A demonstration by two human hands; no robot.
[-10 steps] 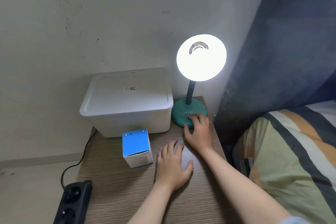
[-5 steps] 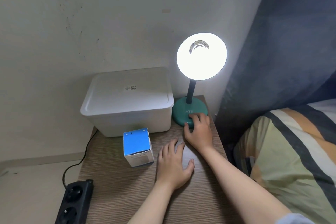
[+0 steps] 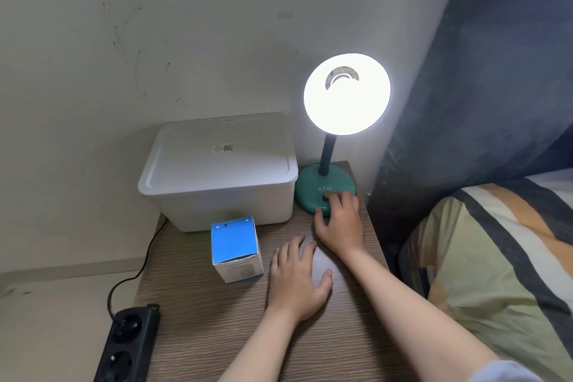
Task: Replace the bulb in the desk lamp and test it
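The teal desk lamp [image 3: 313, 186] stands at the back right of the wooden bedside table [image 3: 192, 335]. Its round shade [image 3: 347, 99] glows bright white, lit. My right hand [image 3: 339, 220] rests on the front of the lamp's base, fingertips on the dark switch, holding nothing. My left hand [image 3: 297, 279] lies flat, palm down, on the tabletop just in front of it, fingers apart. A blue and white bulb box [image 3: 235, 248] stands to the left of my left hand, apart from it.
A white lidded plastic bin [image 3: 217, 174] fills the back left of the table, next to the lamp. A black power strip [image 3: 127, 341] with a cable lies at the table's left edge. A striped pillow [image 3: 496, 257] and dark curtain [image 3: 496, 71] are on the right.
None of the objects have moved; the lamp stays lit and both hands hold their places. Only the camera has shifted slightly.
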